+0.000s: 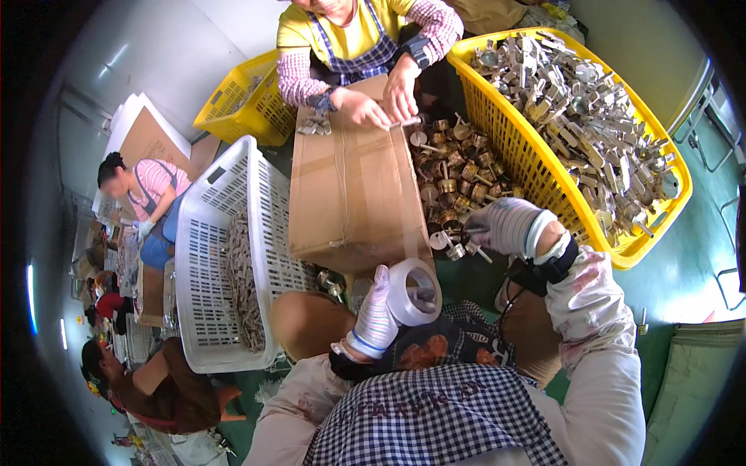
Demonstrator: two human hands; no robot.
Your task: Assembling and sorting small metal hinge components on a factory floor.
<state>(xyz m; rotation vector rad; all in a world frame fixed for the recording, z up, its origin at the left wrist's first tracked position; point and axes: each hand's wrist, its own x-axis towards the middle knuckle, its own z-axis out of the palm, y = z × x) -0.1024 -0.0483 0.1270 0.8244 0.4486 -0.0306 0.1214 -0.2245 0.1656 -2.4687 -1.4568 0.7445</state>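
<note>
My left hand [374, 314], in a striped glove, grips a wide roll of clear tape [402, 293] above my lap, thumb raised along its side. Fingers show through the roll's hole. My right hand [509, 225], gloved likewise, is low over the near end of a heap of round metal parts with stems [457, 167]. Its fingers are curled closed at the heap, and what they hold, if anything, is hidden. A taped brown carton [353, 182] stands before me, left of the heap.
A yellow basket [536, 155] piled with metal pieces stands at right; a white basket [214, 349] holding small parts is at left. Across the carton, a co-worker's hands [381, 105] handle a small piece beside several others [315, 124]. Another yellow basket [272, 128] stands behind. More people sit at left.
</note>
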